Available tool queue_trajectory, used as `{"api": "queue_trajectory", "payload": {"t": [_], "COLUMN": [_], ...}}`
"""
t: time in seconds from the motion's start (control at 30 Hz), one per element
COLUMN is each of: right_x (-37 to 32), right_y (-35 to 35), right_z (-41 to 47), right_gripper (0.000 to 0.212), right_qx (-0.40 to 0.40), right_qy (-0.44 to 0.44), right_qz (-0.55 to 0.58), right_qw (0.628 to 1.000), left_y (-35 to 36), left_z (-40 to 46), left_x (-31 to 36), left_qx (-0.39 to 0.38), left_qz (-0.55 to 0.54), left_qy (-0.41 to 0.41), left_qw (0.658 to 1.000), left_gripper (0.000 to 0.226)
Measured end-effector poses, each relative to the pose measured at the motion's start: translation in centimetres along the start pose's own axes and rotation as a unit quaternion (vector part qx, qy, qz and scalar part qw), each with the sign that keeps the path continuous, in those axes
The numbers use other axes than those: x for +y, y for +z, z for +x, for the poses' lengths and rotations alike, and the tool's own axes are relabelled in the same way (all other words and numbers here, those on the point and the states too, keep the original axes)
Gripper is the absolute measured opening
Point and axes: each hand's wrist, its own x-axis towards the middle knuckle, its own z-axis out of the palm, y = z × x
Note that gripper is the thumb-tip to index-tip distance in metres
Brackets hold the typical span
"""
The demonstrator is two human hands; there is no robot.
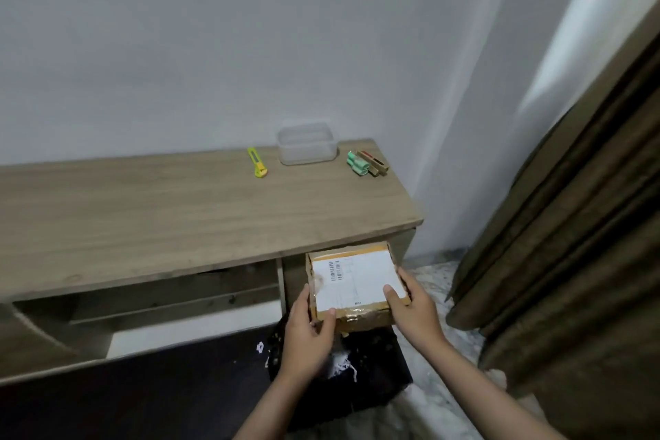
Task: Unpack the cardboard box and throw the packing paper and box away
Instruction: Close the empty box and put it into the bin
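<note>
Both hands grip the cardboard box (357, 282) just off the worktop's front edge.

I see my left hand (310, 329) with fingers (326, 323) curled round the box's near left corner, and my right hand (416, 311) clamped on the near right corner, thumb on the white label. Directly below the fingers sits a black bin bag (360, 375) with white shredded packing paper (343, 366) in it. Beyond the fingers, the worktop (160, 218) overhangs the box's far edge. Farther off by the wall lie a yellow utility knife (258, 162), a clear plastic container (307, 144) and green rolls (357, 164) beside small brown boxes (373, 161). Right of my right hand hangs a brown curtain (571, 243).
</note>
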Motion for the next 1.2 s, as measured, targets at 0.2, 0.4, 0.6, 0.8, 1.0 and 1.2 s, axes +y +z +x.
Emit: {"api": "queue_trajectory", "payload": {"t": [0.2,0.4,0.6,0.8,1.0,1.2], "right_x": [2.5,2.7,2.1,-1.0,-5.1,-7.7], "right_y": [0.8,2.3,2.1,1.4,1.4,2.3], "right_z": [-0.6,0.7,3.7,8.8,14.7,21.2], "right_gripper": [0.052,0.064,0.059,0.036,0.035,0.038], "right_qx": [-0.068,-0.116,-0.111,0.002,0.058,0.050], "right_qy": [0.022,0.025,0.021,-0.074,-0.115,-0.118], "right_qz": [-0.003,-0.051,-0.046,-0.048,-0.037,-0.052], "right_qw": [0.997,0.992,0.992,0.996,0.991,0.990], "left_y": [0.4,0.4,1.0,1.4,0.3,-0.8], "left_z": [-1.3,0.7,3.2,8.3,17.1,24.1], "left_x": [-2.6,-3.7,-2.9,0.1,0.9,0.8], "left_qx": [-0.023,-0.048,0.015,0.106,0.092,0.043], "left_qz": [0.120,0.228,0.243,0.214,0.282,0.387], "left_qy": [-0.071,-0.180,-0.096,0.098,0.097,-0.002], "left_qw": [0.990,0.956,0.965,0.966,0.950,0.921], "left_gripper": [0.049,0.081,0.064,0.045,0.061,0.065]}}
